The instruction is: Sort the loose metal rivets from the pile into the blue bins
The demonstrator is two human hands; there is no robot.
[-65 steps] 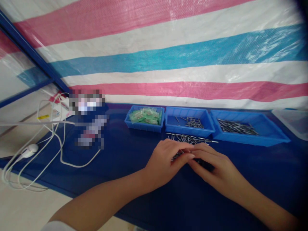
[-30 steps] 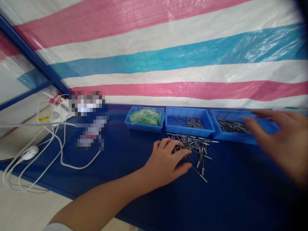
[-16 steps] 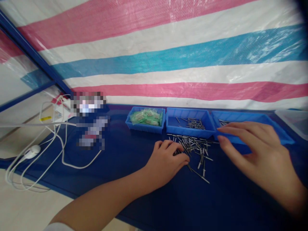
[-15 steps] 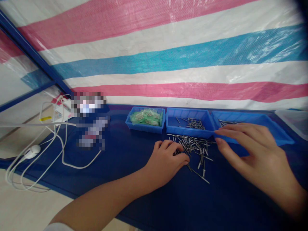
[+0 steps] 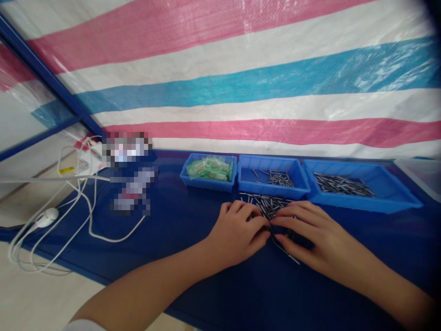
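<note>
A loose pile of metal blind rivets (image 5: 264,202) lies on the blue tabletop in front of the bins. My left hand (image 5: 237,232) rests at the pile's left side, fingers curled and thumb bent in, with rivets showing in the gap between fingers. My right hand (image 5: 315,234) comes in from the right and covers the pile's right part; its thumb is apart from its fingers. The fingertips of both hands nearly meet over the pile. One thin rivet (image 5: 289,254) sticks out below the right thumb. What lies under the palms is hidden.
Behind the pile stand three blue bins: one with green packets (image 5: 210,169), a middle bin (image 5: 250,187) with some rivets, and a right bin (image 5: 396,193) with more. A clear container (image 5: 422,177) is at far right. White cables (image 5: 91,220) trail at left near blurred items.
My right hand has moved left and down from in front of the right bin onto the pile, uncovering that bin's rivets. My left hand has barely moved.
</note>
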